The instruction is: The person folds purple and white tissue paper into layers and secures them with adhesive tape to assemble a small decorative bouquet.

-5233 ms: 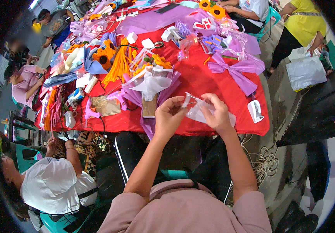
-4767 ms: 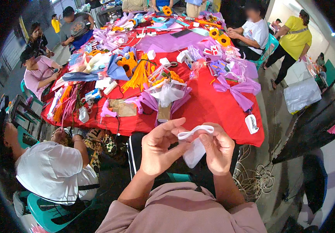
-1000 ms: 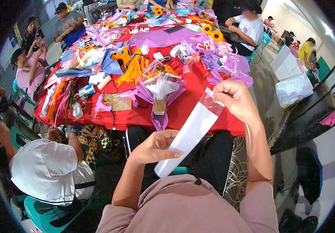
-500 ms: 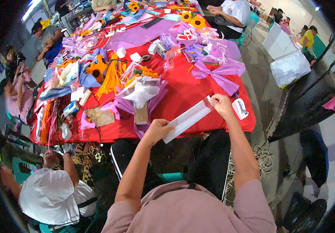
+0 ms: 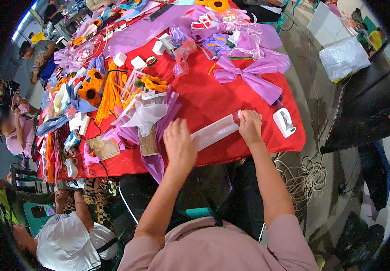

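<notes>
A long, narrow, translucent white plastic sleeve (image 5: pixel 217 132) lies slanted above the near edge of the red-covered table. Its right end is pinched in my right hand (image 5: pixel 250 127), the fingers closed on it. At the sleeve's left end is my left hand (image 5: pixel 179 147), blurred by motion; I cannot tell whether it grips the plastic. Just left of that hand lies a bouquet wrapped in purple sheet (image 5: pixel 165 122) and white mesh (image 5: pixel 147 110), with a cardboard piece (image 5: pixel 148 143) at its base. To the right of my right hand sits a white tape dispenser (image 5: pixel 285 123).
A purple ribbon bow (image 5: pixel 249 79) lies beyond the sleeve. Orange stems (image 5: pixel 110 97), crocheted sunflowers (image 5: pixel 89 92) and a pink glue gun (image 5: pixel 90 156) crowd the table's left. A person in white (image 5: pixel 66 237) sits at my left. Coiled cable (image 5: pixel 305 180) lies on the floor at right.
My left hand has risen and turned over the sleeve's left end. The sleeve now lies lower and flatter over the table, still in my right hand. The view has shifted slightly.
</notes>
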`<move>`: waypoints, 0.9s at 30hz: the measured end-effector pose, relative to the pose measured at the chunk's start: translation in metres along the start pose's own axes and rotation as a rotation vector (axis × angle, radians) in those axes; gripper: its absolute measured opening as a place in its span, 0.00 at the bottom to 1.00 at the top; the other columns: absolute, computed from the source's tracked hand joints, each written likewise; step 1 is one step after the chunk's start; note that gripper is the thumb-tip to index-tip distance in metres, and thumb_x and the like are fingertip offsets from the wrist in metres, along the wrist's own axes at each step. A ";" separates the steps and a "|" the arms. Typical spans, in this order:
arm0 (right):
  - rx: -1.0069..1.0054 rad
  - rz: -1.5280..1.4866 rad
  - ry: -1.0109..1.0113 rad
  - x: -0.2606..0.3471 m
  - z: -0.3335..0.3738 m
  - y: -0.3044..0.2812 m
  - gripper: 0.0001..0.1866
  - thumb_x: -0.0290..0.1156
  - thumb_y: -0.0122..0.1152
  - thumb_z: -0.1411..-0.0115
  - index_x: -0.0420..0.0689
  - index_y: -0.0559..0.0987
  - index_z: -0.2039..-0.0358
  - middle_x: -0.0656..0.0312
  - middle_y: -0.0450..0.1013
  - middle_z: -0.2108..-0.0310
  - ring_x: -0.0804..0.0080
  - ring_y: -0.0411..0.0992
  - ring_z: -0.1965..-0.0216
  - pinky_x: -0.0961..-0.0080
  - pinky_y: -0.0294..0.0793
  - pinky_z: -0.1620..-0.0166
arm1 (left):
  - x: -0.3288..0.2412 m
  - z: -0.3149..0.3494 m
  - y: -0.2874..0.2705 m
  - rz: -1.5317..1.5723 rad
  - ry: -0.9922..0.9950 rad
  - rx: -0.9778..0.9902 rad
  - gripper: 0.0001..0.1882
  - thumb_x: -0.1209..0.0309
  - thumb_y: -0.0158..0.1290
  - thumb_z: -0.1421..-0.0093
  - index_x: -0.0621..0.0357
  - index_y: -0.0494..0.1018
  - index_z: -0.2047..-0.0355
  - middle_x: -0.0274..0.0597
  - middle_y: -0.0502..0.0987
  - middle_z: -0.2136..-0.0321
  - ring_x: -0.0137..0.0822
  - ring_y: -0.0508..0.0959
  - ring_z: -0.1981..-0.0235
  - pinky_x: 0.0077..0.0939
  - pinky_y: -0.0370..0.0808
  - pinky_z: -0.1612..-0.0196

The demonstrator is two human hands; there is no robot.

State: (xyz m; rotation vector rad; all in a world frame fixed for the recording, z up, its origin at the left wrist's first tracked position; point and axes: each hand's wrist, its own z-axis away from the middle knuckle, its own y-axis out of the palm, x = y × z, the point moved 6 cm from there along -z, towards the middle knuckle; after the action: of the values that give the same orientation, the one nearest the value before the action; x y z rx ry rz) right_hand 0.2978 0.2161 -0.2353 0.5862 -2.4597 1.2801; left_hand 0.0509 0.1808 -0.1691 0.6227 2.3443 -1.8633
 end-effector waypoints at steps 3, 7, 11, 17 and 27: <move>0.065 0.023 0.042 0.000 -0.002 0.004 0.02 0.29 0.57 0.46 0.46 0.74 0.73 0.59 0.73 0.73 0.56 0.71 0.65 0.60 0.65 0.59 | -0.060 -0.004 0.037 -0.006 0.259 -0.050 0.30 0.69 0.51 0.45 0.69 0.62 0.42 0.59 0.59 0.38 0.58 0.52 0.34 0.52 0.49 0.34; -0.006 -0.082 -0.029 0.000 -0.007 0.004 0.02 0.28 0.55 0.46 0.47 0.74 0.75 0.59 0.72 0.75 0.55 0.70 0.68 0.57 0.63 0.63 | -0.102 -0.018 0.092 -0.001 0.348 0.037 0.34 0.60 0.44 0.38 0.69 0.54 0.37 0.55 0.50 0.33 0.55 0.44 0.31 0.55 0.39 0.32; 0.000 -0.120 -0.041 -0.011 -0.007 0.005 0.02 0.27 0.56 0.49 0.48 0.73 0.77 0.59 0.71 0.77 0.55 0.70 0.69 0.58 0.63 0.65 | -0.096 -0.015 0.110 0.069 0.273 0.116 0.36 0.53 0.37 0.35 0.66 0.49 0.34 0.53 0.45 0.32 0.55 0.41 0.31 0.54 0.37 0.32; 0.005 -0.033 -0.033 -0.004 -0.006 0.009 0.04 0.26 0.56 0.51 0.47 0.71 0.80 0.58 0.70 0.78 0.54 0.69 0.71 0.57 0.63 0.67 | -0.086 -0.011 0.111 0.064 0.223 0.171 0.45 0.42 0.40 0.39 0.67 0.48 0.34 0.55 0.45 0.32 0.56 0.42 0.31 0.54 0.39 0.32; -0.009 -0.027 -0.076 0.004 -0.008 0.002 0.06 0.22 0.56 0.51 0.44 0.69 0.80 0.57 0.68 0.80 0.54 0.68 0.73 0.60 0.66 0.68 | -0.039 0.032 0.065 0.099 0.057 0.197 0.55 0.39 0.50 0.46 0.73 0.45 0.35 0.58 0.45 0.33 0.56 0.43 0.31 0.48 0.41 0.31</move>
State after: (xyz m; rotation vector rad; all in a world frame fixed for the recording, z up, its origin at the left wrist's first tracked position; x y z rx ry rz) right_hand 0.2942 0.2236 -0.2307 0.6748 -2.5083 1.2587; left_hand 0.1040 0.1515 -0.2253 0.8052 2.1346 -2.0727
